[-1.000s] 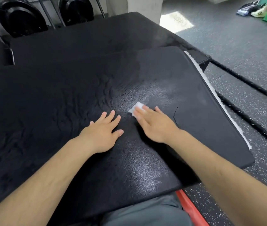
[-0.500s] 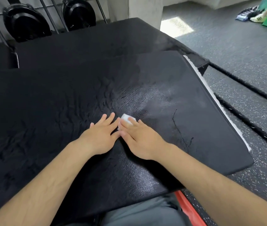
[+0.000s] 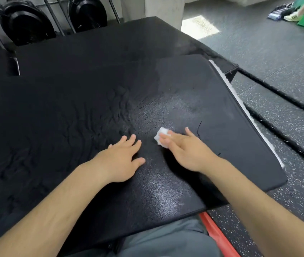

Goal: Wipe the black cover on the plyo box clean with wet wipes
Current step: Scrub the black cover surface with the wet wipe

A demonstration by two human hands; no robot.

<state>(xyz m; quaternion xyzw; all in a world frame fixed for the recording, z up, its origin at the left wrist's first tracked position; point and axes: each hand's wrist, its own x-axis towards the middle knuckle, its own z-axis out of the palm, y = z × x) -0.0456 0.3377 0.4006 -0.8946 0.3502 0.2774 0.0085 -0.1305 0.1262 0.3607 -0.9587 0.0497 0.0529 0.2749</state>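
The right hand [image 3: 186, 149] presses a white wet wipe [image 3: 161, 137] flat under straight fingers on the black cover [image 3: 212, 101]; the left hand [image 3: 118, 158] rests spread just left.

The right hand [image 3: 186, 153] slides the wet wipe [image 3: 161, 137] under its fingertips away from the left hand [image 3: 118, 160]; black cover [image 3: 153, 160] now separates fingers that were touching.

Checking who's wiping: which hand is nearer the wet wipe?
Right. The right hand presses the wet wipe; the left hand lies flat beside it, not touching.
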